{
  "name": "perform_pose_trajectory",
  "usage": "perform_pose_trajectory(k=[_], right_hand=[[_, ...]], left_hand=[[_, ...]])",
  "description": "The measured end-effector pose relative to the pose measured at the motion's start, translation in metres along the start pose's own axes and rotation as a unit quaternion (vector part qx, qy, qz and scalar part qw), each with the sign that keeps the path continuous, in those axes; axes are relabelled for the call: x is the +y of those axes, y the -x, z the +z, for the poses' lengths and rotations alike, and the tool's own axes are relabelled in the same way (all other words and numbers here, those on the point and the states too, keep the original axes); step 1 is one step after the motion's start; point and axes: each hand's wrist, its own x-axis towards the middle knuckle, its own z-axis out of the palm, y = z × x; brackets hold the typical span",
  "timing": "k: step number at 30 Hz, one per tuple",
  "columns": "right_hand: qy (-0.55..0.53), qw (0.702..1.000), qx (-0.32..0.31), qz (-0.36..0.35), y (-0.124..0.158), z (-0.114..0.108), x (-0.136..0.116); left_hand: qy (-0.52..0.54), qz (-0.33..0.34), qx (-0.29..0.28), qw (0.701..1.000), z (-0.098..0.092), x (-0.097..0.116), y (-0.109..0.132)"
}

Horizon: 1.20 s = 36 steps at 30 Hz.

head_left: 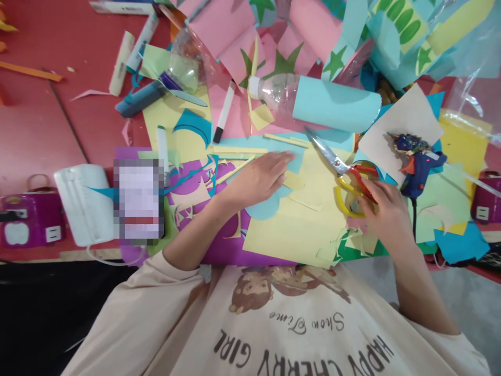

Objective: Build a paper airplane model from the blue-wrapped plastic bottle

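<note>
My right hand grips a pair of scissors by the red and yellow handles. The metal blades look closed and point up and left over a pale yellow sheet. Fingers stretched out, my left hand rests on the papers, its fingertips at a small light blue paper piece. Thin yellow paper strips lie just beyond it. Under and beside the left hand is a rounded light blue cutout, partly covered.
A clear bottle wrapped in light blue paper lies beyond my hands. On the right, a blue glue gun rests on white paper. A phone, a white case and markers are on the left. Pink and blue paper crafts fill the back.
</note>
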Motion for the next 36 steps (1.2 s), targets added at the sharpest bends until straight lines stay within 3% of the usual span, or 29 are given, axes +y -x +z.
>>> perform_pose_trajectory(k=[3,6,8,9,11,13,15,18,22,26,32,36], right_hand=[[0.013,1.000,0.020,0.007,0.001,-0.006,0.010],[-0.007,0.999,0.038,0.019,-0.006,-0.016,0.003],[-0.079,0.995,0.057,0.012,-0.019,-0.019,-0.014],[-0.154,0.988,0.028,0.014,-0.028,-0.018,-0.024],[-0.335,0.938,-0.068,0.049,-0.049,-0.008,-0.048],[-0.483,0.858,-0.151,0.089,-0.072,0.009,-0.071],[-0.575,0.789,-0.194,0.093,-0.092,0.029,-0.088],[-0.613,0.756,-0.212,0.083,-0.108,0.050,-0.099],[-0.664,0.713,-0.212,0.073,-0.109,0.055,-0.094],[-0.673,0.710,-0.199,0.066,-0.103,0.053,-0.092],[-0.667,0.724,-0.131,0.116,-0.102,0.054,-0.095],[-0.671,0.721,-0.117,0.132,-0.103,0.054,-0.094]], left_hand=[[0.067,-0.019,0.015,0.997,-0.007,-0.001,0.004],[0.182,-0.080,0.054,0.978,-0.018,0.003,0.003],[0.269,-0.123,0.073,0.953,-0.023,0.006,-0.002],[0.303,-0.139,0.080,0.939,-0.023,0.008,-0.005],[0.347,-0.155,0.098,0.920,-0.018,0.009,-0.011],[0.368,-0.155,0.142,0.906,-0.010,0.008,-0.014],[0.380,-0.161,0.177,0.894,-0.002,0.005,-0.015],[0.380,-0.173,0.195,0.887,0.006,0.003,-0.013],[0.363,-0.162,0.206,0.894,0.008,0.005,-0.010],[0.365,-0.170,0.223,0.888,0.010,0.005,-0.008],[0.389,-0.144,0.228,0.881,0.013,0.002,-0.005],[0.415,-0.134,0.217,0.873,0.014,-0.002,-0.004]])
